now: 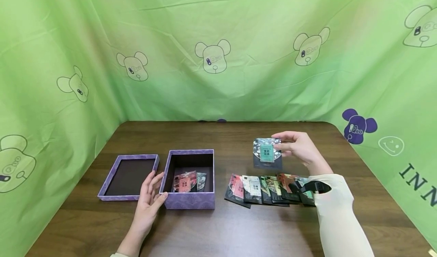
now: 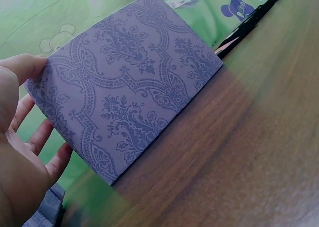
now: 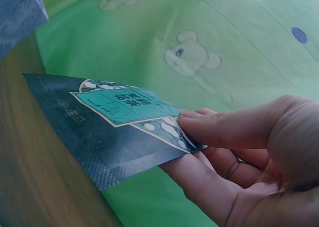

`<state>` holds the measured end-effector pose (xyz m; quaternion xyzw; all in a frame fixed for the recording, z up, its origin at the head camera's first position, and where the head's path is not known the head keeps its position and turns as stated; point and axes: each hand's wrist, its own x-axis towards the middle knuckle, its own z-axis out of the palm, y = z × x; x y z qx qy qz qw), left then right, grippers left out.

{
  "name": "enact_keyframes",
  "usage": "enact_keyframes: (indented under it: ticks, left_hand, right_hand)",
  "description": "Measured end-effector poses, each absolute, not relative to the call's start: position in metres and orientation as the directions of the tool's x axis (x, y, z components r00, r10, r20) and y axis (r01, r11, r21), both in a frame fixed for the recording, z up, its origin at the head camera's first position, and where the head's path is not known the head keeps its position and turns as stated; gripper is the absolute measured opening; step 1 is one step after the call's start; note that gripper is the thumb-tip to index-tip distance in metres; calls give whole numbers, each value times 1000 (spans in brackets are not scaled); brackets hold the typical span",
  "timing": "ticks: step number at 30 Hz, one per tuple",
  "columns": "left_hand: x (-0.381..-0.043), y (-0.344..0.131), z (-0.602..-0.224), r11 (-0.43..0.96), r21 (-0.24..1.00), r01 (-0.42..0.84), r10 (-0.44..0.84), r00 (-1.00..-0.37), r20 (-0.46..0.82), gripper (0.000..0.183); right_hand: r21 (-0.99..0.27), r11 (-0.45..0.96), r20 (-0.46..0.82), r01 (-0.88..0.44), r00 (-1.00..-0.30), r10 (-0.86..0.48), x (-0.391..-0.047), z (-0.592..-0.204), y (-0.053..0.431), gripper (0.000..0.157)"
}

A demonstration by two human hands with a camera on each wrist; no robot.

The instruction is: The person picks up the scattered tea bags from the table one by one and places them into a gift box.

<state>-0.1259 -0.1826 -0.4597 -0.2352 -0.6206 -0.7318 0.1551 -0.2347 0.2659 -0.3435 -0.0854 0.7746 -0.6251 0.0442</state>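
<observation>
Right grip pinches one edge of a flat, square, dark glossy packet with a teal label, thumb on its face, fingers beneath. We find it raised above the brown wood-grain counter, far of a fanned row of dark packets with coloured labels, right of an open purple patterned rectangular box. Left grip lies loosely spread at the box's near-left corner, touching it.

Our judgement: the edge pinch suits, leaving most of the packet free. We should squeeze lightly, since the sheet seems to bow; keep it steady and above the box's rim on any leftward pass; and brace the box without shoving it right, towards the row
</observation>
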Motion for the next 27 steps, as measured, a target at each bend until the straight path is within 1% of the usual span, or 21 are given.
enact_keyframes:
  ticks: [5,8,10,12,19,27]
  left_hand:
    - [-126,-182,-458,-172,844,509,61,-849,524,76]
    - [-126,-182,-458,-176,841,512,60,-847,528,76]
    - [-125,-182,-458,-177,841,512,60,-847,528,76]
    - [-125,-182,-458,-178,842,509,60,-848,526,76]
    - [-123,-182,-458,-144,866,478,42,-872,488,76]
    - [-123,-181,-457,-127,882,455,41,-886,463,75]
  right_hand:
    - [-980,185,35,-74,-978,-204,-241,-339,248,26]
    - [-980,180,42,-82,-976,-214,-244,-338,235,31]
    - [-980,175,51,-91,-974,-220,-246,-339,227,39]
    - [-981,170,57,-97,-973,-226,-248,-338,220,41]
    - [-984,147,70,-105,-972,-224,-251,-326,199,40]
    - [-986,117,83,-116,-962,-260,-253,-317,166,40]
